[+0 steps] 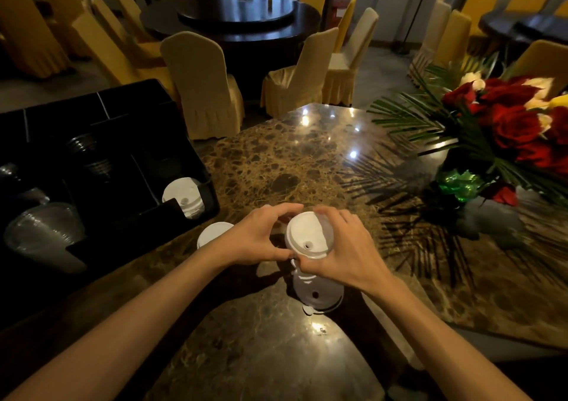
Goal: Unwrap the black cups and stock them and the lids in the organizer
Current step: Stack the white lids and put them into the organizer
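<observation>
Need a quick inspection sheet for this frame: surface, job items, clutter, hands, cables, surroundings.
Surface: brown marble table, glossy, with light glare.
Job's things: stack of white lids held over the table; loose white lid lying below it; another white lid beside the black organizer; white lids in compartment; black cups and clear lids already in the organizer.
Clutter: flower arrangement on the table's right side.
Grippers: left hand and right hand both grip the lid stack.
Cables: nothing seen.
Surroundings: round dining table, covered chairs.
</observation>
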`<state>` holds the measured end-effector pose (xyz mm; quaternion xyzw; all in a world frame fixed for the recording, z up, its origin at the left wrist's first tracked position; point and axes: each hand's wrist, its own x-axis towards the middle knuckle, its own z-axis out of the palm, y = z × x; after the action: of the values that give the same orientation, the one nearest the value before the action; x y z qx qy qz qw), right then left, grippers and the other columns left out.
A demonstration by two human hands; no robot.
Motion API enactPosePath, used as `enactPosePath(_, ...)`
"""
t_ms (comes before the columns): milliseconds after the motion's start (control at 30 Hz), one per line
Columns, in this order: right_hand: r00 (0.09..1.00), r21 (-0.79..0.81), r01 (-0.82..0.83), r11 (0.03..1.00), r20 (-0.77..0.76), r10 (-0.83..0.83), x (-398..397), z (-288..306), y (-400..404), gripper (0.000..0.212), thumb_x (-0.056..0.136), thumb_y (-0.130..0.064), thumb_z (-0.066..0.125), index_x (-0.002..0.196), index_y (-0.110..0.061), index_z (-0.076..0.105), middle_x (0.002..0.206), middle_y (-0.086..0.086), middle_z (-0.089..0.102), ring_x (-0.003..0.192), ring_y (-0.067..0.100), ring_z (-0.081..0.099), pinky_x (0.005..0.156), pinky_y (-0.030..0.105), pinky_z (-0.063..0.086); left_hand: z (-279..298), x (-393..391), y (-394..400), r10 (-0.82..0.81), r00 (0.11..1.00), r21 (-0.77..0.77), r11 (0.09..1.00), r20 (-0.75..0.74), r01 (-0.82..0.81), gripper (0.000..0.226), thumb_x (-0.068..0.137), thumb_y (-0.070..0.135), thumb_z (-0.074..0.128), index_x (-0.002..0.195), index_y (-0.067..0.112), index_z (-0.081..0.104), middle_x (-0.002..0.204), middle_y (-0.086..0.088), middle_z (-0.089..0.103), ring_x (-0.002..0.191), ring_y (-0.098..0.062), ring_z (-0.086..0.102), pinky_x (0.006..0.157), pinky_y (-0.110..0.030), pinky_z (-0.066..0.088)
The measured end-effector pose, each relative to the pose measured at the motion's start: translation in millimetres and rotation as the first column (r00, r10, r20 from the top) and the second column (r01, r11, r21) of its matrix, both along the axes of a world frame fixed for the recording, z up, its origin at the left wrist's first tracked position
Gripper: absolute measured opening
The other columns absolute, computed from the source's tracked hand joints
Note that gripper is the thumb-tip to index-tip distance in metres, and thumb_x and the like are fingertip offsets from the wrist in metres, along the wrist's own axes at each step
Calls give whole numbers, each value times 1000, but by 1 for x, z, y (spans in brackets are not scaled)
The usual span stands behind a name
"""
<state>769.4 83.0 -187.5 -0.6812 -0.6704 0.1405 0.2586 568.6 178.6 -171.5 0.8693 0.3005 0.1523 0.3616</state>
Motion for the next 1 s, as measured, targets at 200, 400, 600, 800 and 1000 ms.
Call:
enactPosePath(200, 999, -8, 22, 1000, 39, -21, 4, -10, -39, 81, 59, -74, 76, 126, -38, 49, 110, -13, 57, 100, 14, 53, 78, 28, 45, -18, 5, -34, -2, 999, -14, 1000, 37, 3, 88, 75, 27, 89, 151, 18, 44, 145, 3, 57, 129, -5, 54, 108, -23, 46)
enactPosePath(400, 999, -79, 26, 997, 39, -23, -2, -22, -51, 89, 57, -74, 77, 134, -38, 50, 121, -10, 59, 109, 14, 54, 88, 31, 49, -39, 0, -47, 18, 1000, -59, 998, 9, -18, 87, 75, 30, 88, 151, 17, 46, 148, 1, 56, 134, -6, 51, 113, -33, 44)
enactPosePath(600, 999, -73, 30, 997, 18, -29, -5, -29, -56, 88, 58, -72, 76, 135, -40, 48, 119, -12, 57, 110, 10, 56, 86, 28, 49, -47, -2, -50, 2, 999, -121, 993, 41, 3, 87, 75, 25, 88, 150, 22, 46, 143, 5, 57, 130, 1, 53, 110, -27, 46)
enactPosePath(800, 1000, -77, 18, 997, -20, -20, -7, -31, -62, 89, 63, -67, 79, 141, -38, 48, 124, -13, 55, 113, 8, 56, 86, 20, 43, -51, -1, -55, -12, 999, -52, 999, 42, 15, 81, 75, 24, 88, 147, 19, 51, 137, 1, 61, 126, -4, 56, 107, -27, 46)
enactPosePath(1000, 1000, -100, -8, 995, 1, 8, -2, -27, -65, 97, 69, -66, 83, 150, -27, 49, 142, -9, 59, 127, 12, 50, 103, 23, 37, -56, 2, -60, 11, 1000, 21, 1000, 4, -11, 81, 75, 32, 87, 146, 20, 50, 138, 3, 60, 124, -4, 52, 107, -21, 39)
